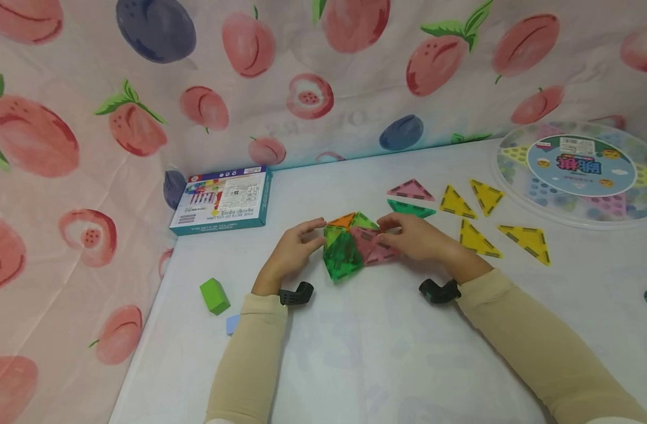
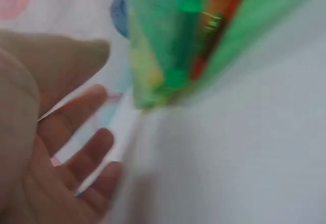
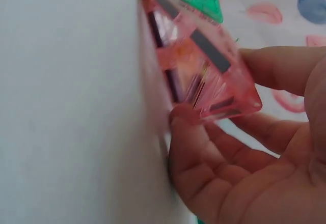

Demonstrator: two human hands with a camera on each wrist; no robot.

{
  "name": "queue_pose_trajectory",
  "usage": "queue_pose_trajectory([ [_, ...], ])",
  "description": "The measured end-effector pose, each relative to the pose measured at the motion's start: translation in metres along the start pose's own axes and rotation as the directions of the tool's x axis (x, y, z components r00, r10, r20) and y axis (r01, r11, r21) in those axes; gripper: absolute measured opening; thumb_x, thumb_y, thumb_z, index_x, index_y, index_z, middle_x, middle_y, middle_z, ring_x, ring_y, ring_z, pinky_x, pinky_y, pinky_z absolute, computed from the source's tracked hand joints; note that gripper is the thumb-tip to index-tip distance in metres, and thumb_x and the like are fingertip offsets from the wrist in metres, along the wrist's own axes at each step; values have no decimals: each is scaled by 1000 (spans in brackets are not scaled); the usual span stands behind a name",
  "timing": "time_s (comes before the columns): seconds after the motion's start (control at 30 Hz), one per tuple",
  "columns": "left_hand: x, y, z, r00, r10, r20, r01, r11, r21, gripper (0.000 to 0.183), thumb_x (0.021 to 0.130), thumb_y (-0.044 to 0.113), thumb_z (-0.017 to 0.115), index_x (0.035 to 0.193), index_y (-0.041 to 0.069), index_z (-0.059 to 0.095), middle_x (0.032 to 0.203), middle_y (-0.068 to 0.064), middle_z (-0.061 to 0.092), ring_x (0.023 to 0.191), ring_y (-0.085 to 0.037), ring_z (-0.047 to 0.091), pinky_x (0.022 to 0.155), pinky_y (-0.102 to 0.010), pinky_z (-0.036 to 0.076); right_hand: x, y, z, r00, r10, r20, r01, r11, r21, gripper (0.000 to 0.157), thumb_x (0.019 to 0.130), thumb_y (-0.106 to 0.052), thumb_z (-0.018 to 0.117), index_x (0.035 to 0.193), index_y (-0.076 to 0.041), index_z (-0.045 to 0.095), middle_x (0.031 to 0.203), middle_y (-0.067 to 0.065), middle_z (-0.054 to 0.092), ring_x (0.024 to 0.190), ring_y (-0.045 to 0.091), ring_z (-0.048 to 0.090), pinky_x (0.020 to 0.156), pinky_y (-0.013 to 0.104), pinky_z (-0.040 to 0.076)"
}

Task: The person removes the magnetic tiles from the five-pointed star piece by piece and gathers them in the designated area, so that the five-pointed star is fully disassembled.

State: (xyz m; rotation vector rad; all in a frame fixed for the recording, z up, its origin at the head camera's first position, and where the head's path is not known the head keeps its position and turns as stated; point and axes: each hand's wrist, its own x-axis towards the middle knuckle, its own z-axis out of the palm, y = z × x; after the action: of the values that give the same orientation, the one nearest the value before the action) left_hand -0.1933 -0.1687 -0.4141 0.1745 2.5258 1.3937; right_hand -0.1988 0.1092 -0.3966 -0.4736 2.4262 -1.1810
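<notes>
A small built shape of translucent magnetic tiles stands on the table, with a dark green part (image 1: 342,257), an orange tile (image 1: 342,221), light green tiles and pink tiles (image 1: 373,244). My left hand (image 1: 294,250) is just left of it, fingers loosely spread. In the left wrist view a gap shows between that hand (image 2: 71,142) and the green tiles (image 2: 168,35). My right hand (image 1: 416,237) pinches the pink triangular tile (image 3: 209,56) at the right end, thumb and fingers on opposite edges. Dark magnet strips show along the tile's sides.
Yellow triangle tiles (image 1: 477,238), a flat pink triangle (image 1: 411,189) and a green one (image 1: 411,208) lie beyond the right hand. A boxed set (image 1: 223,200) is back left, a round game board (image 1: 578,171) back right. Green (image 1: 214,296) and blue (image 1: 232,324) blocks lie by the left forearm.
</notes>
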Motion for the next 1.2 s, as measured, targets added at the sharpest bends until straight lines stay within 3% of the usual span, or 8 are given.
queue_pose_trajectory([
  [0.2,8,-8,9,998,53,-18,-53,998,37,42,90,30,54,131,25,47,134,11,40,127,-9,27,103,-35,22,4,6,-1,999,-37,6,36,998,47,50,86,-41,56,125,-11,48,124,7,49,109,28,48,89,42,39],
  [0.4,8,-8,7,999,46,-11,-45,998,34,39,89,35,54,126,26,50,125,14,47,120,-7,35,100,-34,26,5,2,5,996,-86,9,86,994,67,51,84,-41,58,123,-10,50,122,5,51,107,25,49,89,39,40],
  [0.53,6,-8,4,999,30,16,-31,998,60,33,88,33,55,121,27,53,122,13,50,117,-7,39,99,-34,29,6,1,7,997,-72,-3,72,995,70,49,84,-35,61,125,-12,49,120,4,51,103,23,50,84,37,43],
  [0.77,5,-9,3,1000,10,26,-14,991,133,30,88,30,56,118,30,55,123,12,49,120,-9,36,101,-36,25,5,-1,7,996,-76,-36,77,997,8,33,84,-17,58,116,-16,54,102,4,53,88,22,48,74,32,43],
  [1.0,5,-8,4,1000,3,29,-9,983,186,37,84,29,62,119,30,54,125,10,47,121,-12,35,101,-37,24,0,-3,2,995,-102,-11,101,991,-93,19,87,-15,56,105,-20,59,93,1,52,85,20,47,71,31,43],
  [1.2,4,-5,4,1000,-4,26,-1,980,198,39,82,30,64,119,30,54,125,10,47,120,-11,35,101,-37,24,-10,-8,-23,987,-73,-144,60,993,-98,14,88,-19,57,101,-18,58,92,1,53,83,20,47,67,32,43],
])
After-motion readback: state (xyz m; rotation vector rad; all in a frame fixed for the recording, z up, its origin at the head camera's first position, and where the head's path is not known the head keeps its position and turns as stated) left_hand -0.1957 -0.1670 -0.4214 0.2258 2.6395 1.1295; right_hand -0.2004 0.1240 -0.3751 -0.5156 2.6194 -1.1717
